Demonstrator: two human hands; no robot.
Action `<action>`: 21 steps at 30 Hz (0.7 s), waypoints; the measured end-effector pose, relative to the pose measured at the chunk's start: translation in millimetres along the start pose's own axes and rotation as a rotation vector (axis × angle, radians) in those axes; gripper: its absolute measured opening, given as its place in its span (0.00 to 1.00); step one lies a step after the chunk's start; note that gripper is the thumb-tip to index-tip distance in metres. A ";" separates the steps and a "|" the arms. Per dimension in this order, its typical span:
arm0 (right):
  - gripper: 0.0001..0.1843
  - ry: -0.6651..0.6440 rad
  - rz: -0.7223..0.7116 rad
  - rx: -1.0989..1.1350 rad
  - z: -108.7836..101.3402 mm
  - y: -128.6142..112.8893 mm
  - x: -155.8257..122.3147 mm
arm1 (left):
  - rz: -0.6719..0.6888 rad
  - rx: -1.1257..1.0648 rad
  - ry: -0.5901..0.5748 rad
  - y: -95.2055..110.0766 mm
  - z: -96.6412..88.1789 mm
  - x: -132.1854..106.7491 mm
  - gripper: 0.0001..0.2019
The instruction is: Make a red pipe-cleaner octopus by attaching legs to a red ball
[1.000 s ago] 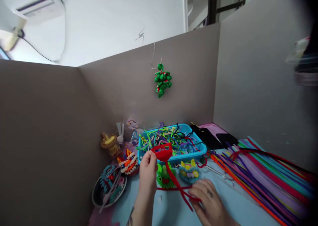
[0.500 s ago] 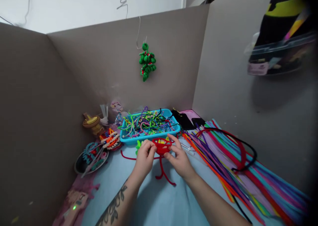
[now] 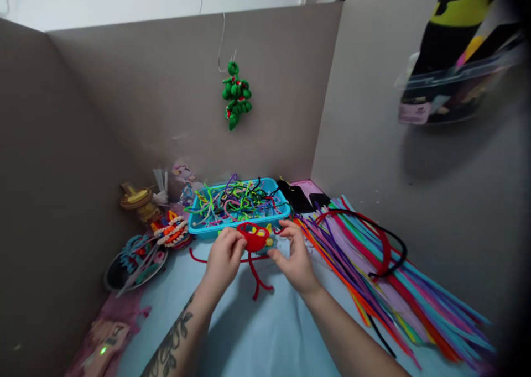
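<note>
My left hand (image 3: 225,254) is closed, with thumb and fingers pinching the left side of a red pipe-cleaner piece (image 3: 254,241). The piece has a solid rounded part, an open loop above it and a stem that hangs down and forks at its end. On its right, my right hand (image 3: 295,256) is open, thumb and index finger apart. A short red end shows by the right index fingertip; whether it touches the finger I cannot tell. Just behind the red piece are small yellow shapes (image 3: 269,236), partly hidden. A loose red pipe cleaner (image 3: 199,260) lies on the blue cloth (image 3: 265,338).
Behind my hands stands a blue tray (image 3: 207,230) of tangled pipe-cleaner scraps. Long coloured pipe cleaners (image 3: 373,272) lie to the right. A dark bowl (image 3: 114,275) holds pieces at left. A green pipe-cleaner ornament (image 3: 237,96) hangs on the grey partition (image 3: 282,89).
My right hand has come away from the red piece and its fingers have parted. My left hand keeps its pinch, and the piece has tilted. The whole view has shifted slightly.
</note>
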State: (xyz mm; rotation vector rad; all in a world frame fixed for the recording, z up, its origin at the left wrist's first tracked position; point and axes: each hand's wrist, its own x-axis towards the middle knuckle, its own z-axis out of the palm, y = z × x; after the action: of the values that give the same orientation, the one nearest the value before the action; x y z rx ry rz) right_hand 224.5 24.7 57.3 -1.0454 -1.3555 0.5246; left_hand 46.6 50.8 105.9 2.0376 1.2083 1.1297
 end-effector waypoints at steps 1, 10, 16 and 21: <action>0.18 0.001 -0.021 -0.046 1.2 -1.3 0.0 | 0.021 0.035 -0.011 -0.1 0.4 -1.1 0.08; 0.06 -0.443 0.041 -0.119 0.9 -7.7 0.2 | 0.113 0.173 -0.307 3.3 -2.7 -4.6 0.08; 0.07 -0.474 0.044 -0.038 -6.0 -7.8 -1.9 | 0.142 0.147 -0.434 3.3 -15.5 -1.6 0.09; 0.04 -0.469 0.084 -0.075 -6.6 -4.7 1.3 | 0.184 0.239 -0.425 -0.1 -21.0 -0.4 0.10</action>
State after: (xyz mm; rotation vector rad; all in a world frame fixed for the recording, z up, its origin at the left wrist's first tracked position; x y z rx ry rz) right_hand 229.8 21.5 62.7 -1.0842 -1.7571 0.8233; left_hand 28.5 50.8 116.7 2.4508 0.9915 0.5963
